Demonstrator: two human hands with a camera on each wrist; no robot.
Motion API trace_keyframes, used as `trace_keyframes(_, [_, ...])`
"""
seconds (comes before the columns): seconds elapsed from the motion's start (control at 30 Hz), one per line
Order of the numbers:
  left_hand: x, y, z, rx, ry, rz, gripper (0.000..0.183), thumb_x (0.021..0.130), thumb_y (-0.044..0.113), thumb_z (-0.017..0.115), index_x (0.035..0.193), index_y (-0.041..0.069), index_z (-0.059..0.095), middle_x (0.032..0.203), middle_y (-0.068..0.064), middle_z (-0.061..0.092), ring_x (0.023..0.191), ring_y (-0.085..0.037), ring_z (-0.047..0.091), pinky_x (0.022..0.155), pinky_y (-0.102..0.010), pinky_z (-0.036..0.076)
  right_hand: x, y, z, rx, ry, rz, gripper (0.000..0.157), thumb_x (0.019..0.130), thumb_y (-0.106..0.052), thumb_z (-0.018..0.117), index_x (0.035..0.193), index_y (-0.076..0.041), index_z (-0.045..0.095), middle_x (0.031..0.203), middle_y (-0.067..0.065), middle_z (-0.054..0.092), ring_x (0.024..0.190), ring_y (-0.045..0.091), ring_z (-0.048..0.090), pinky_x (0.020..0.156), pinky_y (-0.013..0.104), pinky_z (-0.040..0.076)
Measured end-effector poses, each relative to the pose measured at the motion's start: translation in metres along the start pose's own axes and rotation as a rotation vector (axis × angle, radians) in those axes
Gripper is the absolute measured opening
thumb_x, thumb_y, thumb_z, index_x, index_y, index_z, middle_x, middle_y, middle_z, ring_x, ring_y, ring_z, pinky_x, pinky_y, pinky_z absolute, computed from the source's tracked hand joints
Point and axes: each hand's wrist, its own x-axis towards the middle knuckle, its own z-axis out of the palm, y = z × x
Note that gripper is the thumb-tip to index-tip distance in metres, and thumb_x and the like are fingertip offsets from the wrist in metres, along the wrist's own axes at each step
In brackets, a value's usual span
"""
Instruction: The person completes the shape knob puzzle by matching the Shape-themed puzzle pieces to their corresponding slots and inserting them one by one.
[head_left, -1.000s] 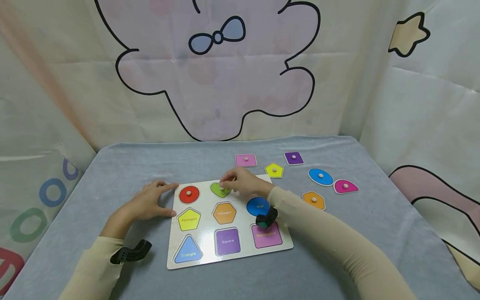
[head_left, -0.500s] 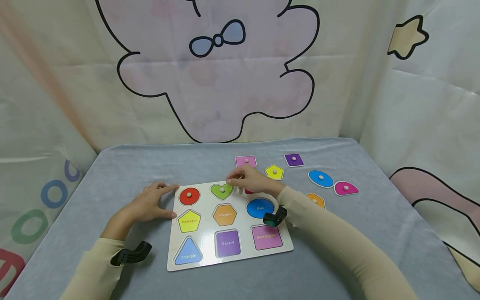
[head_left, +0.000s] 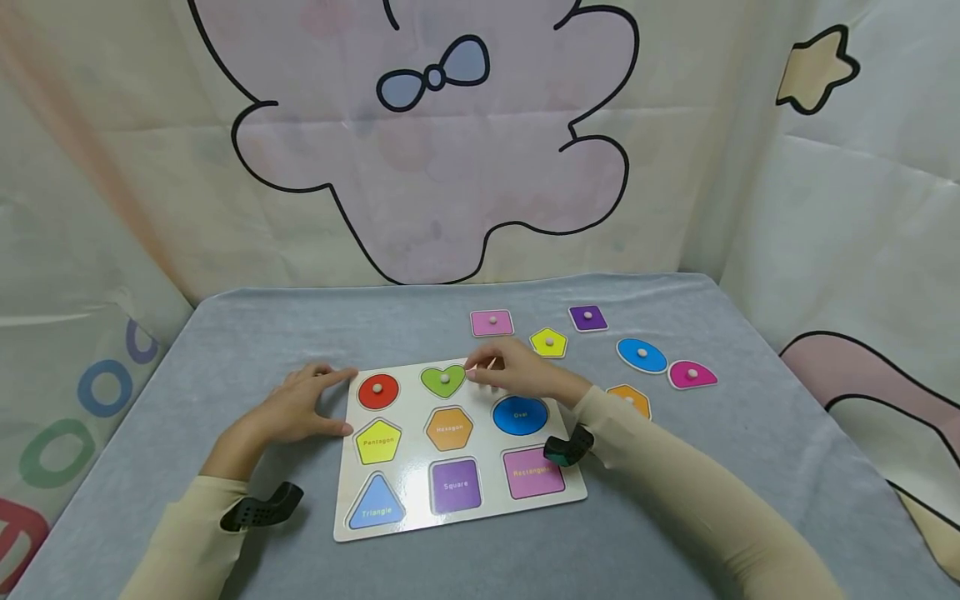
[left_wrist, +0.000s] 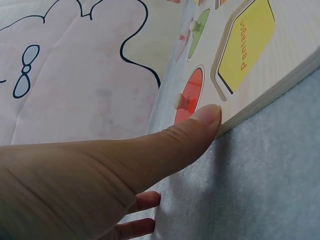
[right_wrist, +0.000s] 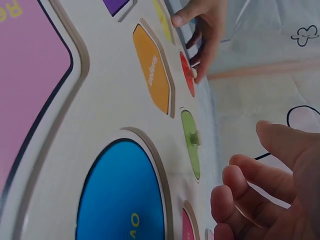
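A white wooden puzzle board [head_left: 411, 454] lies on the table. My left hand [head_left: 296, 406] rests at its left edge, the thumb [left_wrist: 175, 142] touching the edge near the Pentagon slot. In the top row sit a red circle piece [head_left: 378, 392] and a green heart piece [head_left: 442, 383], each with a small knob. Just right of the heart hovers my right hand [head_left: 521, 372], its fingers loosely bent and holding nothing; the right wrist view shows a gap between those fingers [right_wrist: 250, 175] and the heart's knob. A magenta slot [right_wrist: 187, 225] is mostly hidden in the head view.
Loose knobbed pieces lie behind and right of the board: pink rectangle [head_left: 491, 322], yellow pentagon [head_left: 548, 342], purple square [head_left: 588, 318], blue oval [head_left: 642, 356], magenta semicircle [head_left: 692, 375]. An orange hexagon [head_left: 628, 400] is partly covered by the right sleeve.
My right hand has let go of the green heart's knob and moved to the right. The heart stays in the board, and the left hand holds its place.
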Motion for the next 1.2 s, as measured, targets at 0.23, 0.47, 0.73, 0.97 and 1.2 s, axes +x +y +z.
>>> trace_keyframes(0.23, [-0.002, 0.000, -0.001, -0.002, 0.003, 0.009, 0.091, 0.074, 0.043, 0.088, 0.150, 0.015, 0.049, 0.144, -0.028, 0.044, 0.128, -0.051, 0.041, 0.099, -0.072, 0.040, -0.016, 0.000, -0.012, -0.014, 0.066, -0.005, 0.030, 0.099, -0.021, 0.065, 0.122, -0.002, 0.070, 0.106, 0.011, 0.068, 0.087, 0.020, 0.060, 0.075, 0.023, 0.051])
trace_keyframes(0.47, [-0.002, 0.001, -0.001, 0.001, 0.006, 0.014, 0.091, 0.074, 0.043, 0.088, 0.150, 0.014, 0.049, 0.144, -0.028, 0.045, 0.128, -0.051, 0.042, 0.099, -0.072, 0.040, -0.028, 0.007, -0.024, -0.024, 0.102, -0.007, 0.032, 0.099, -0.022, 0.065, 0.123, -0.002, 0.070, 0.108, 0.012, 0.069, 0.089, 0.018, 0.059, 0.076, 0.024, 0.052])
trace_keyframes(0.73, [-0.002, 0.001, -0.002, -0.002, 0.004, 0.005, 0.091, 0.073, 0.043, 0.089, 0.150, 0.015, 0.049, 0.144, -0.028, 0.044, 0.128, -0.051, 0.041, 0.099, -0.072, 0.040, -0.046, 0.014, -0.038, -0.059, 0.141, 0.024, 0.030, 0.098, -0.023, 0.067, 0.121, -0.005, 0.071, 0.106, 0.010, 0.068, 0.093, 0.020, 0.057, 0.077, 0.024, 0.050])
trace_keyframes(0.97, [-0.003, 0.001, -0.003, -0.005, 0.002, 0.003, 0.091, 0.073, 0.043, 0.089, 0.151, 0.015, 0.048, 0.145, -0.029, 0.043, 0.129, -0.051, 0.040, 0.099, -0.072, 0.040, -0.058, 0.020, -0.055, -0.064, 0.190, 0.013, 0.030, 0.098, -0.018, 0.066, 0.121, 0.001, 0.070, 0.109, 0.014, 0.071, 0.091, 0.021, 0.061, 0.075, 0.022, 0.052])
trace_keyframes(1.2, [-0.003, 0.001, -0.003, -0.008, 0.001, 0.009, 0.091, 0.073, 0.044, 0.089, 0.150, 0.015, 0.049, 0.145, -0.029, 0.043, 0.129, -0.052, 0.041, 0.099, -0.072, 0.040, -0.068, 0.035, -0.067, -0.053, 0.241, 0.063, 0.029, 0.099, -0.017, 0.066, 0.121, 0.002, 0.070, 0.108, 0.015, 0.070, 0.092, 0.021, 0.062, 0.077, 0.019, 0.052])
